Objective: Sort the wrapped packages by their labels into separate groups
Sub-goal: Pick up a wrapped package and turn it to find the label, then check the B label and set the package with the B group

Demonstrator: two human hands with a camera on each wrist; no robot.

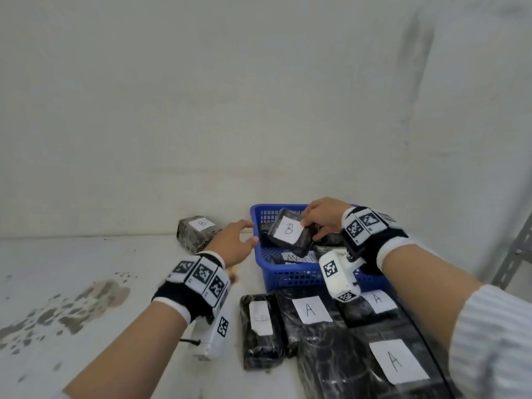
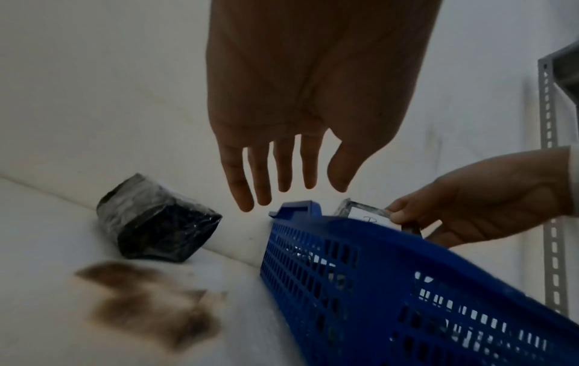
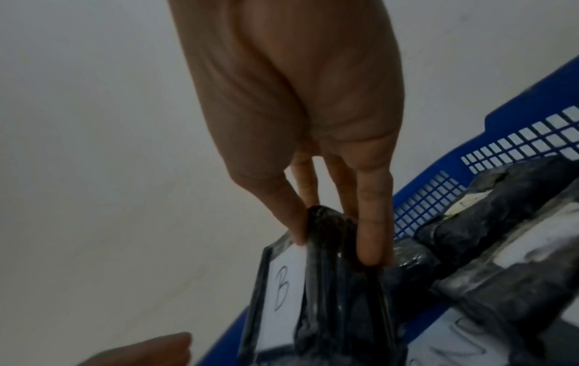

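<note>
My right hand (image 1: 309, 224) pinches a black wrapped package with a white "B" label (image 1: 288, 232) by its upper corner, lifted over the blue basket (image 1: 290, 276). In the right wrist view thumb and fingers (image 3: 374, 237) clamp the same B package (image 3: 313, 297). My left hand (image 1: 244, 234) reaches, fingers spread and empty, toward the basket's left rim; its fingers (image 2: 250, 178) hover above the basket (image 2: 360, 272). Another B package (image 1: 195, 233) lies by the wall at the left. Packages labelled A (image 1: 311, 311) (image 1: 394, 361) lie in front of the basket.
More wrapped packages (image 3: 501, 235) remain in the basket. A small black package with a faint label (image 1: 260, 326) lies left of the A packages. Brown stains (image 1: 95, 298) mark the white tabletop. A grey metal shelf post (image 1: 515, 254) stands at the right. The wall runs close behind.
</note>
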